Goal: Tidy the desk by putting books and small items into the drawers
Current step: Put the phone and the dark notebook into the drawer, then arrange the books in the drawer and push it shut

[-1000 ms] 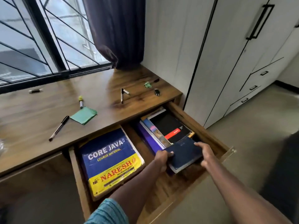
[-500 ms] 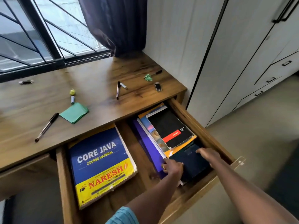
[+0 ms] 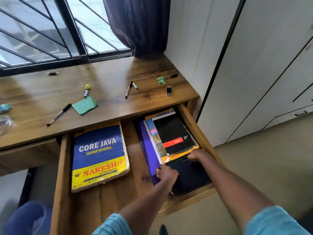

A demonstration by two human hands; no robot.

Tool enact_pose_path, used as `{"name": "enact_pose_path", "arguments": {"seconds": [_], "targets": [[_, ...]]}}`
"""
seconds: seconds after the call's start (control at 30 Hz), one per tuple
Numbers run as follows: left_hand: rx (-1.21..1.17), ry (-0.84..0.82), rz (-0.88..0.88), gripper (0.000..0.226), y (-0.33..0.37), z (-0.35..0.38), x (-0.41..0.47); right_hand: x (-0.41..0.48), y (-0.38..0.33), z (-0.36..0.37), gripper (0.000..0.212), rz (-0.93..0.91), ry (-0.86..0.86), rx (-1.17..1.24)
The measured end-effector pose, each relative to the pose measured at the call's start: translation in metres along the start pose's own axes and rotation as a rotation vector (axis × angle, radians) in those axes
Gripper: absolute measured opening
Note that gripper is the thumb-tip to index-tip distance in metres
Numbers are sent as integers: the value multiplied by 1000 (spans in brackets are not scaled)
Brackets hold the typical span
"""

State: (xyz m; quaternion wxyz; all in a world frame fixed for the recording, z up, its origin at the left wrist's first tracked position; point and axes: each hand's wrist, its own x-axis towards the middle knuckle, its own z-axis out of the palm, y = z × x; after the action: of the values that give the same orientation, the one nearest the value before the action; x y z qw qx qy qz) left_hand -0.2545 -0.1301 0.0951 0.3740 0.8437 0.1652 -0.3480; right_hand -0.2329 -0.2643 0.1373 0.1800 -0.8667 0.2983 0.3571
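The wooden drawer [image 3: 61, 167] stands pulled out under the desk. A dark navy book [image 3: 191, 175] lies at its front right corner, against a stack of books topped by a black notebook [image 3: 171, 131]. My left hand [image 3: 166, 174] grips the navy book's left edge, beside a purple folder [image 3: 149, 150]. My right hand [image 3: 197, 156] holds its far edge, fingers curled over it. A blue and yellow "CORE JAVA" book [image 3: 100, 156] lies flat in the drawer's left half.
On the desk [image 3: 42, 92] lie a black pen [image 3: 58, 114], a green paper [image 3: 84, 106], a small marker [image 3: 86, 93], another pen [image 3: 128, 89], a USB stick [image 3: 168, 90] and crumpled green paper [image 3: 160, 80]. White wardrobe doors [image 3: 254, 65] stand right.
The navy book has gone from tilted above the stack down flat into the drawer's front right corner. Both hands followed it down and stayed on its edges.
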Motion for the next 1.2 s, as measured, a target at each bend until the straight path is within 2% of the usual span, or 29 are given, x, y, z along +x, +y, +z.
{"name": "enact_pose_path", "arguments": {"seconds": [0.13,0.2,0.23,0.33,0.47,0.6,0.67,0.73,0.87,1.0,1.13,1.2], "targets": [[-83,32,-81,67,11,-5,7,-12,2,-13,38,-45,-26,-116],[-115,98,-36,71,17,-12,12,-12,3,-28,24,-76,-47,-133],[-130,146,-13,69,22,-19,14,-12,3,-37,15,-75,-38,-90],[-107,268,9,58,37,-48,23,-4,-2,-61,21,-54,13,146],[-24,367,158,59,68,-98,26,10,-31,-104,6,-158,156,307],[73,447,297,55,108,-144,52,42,-66,-148,13,-243,298,392],[112,491,337,54,131,-168,75,61,-85,-172,15,-280,385,332],[177,549,363,53,153,-192,106,85,-105,-194,27,-280,517,254],[347,691,419,39,186,-229,155,133,-138,-230,35,-246,675,195],[413,757,408,33,204,-252,195,175,-162,-254,35,-291,739,147],[402,712,381,33,215,-260,217,196,-180,-270,50,-280,725,210],[402,703,387,30,217,-260,224,203,-188,-278,51,-284,724,201]]}}
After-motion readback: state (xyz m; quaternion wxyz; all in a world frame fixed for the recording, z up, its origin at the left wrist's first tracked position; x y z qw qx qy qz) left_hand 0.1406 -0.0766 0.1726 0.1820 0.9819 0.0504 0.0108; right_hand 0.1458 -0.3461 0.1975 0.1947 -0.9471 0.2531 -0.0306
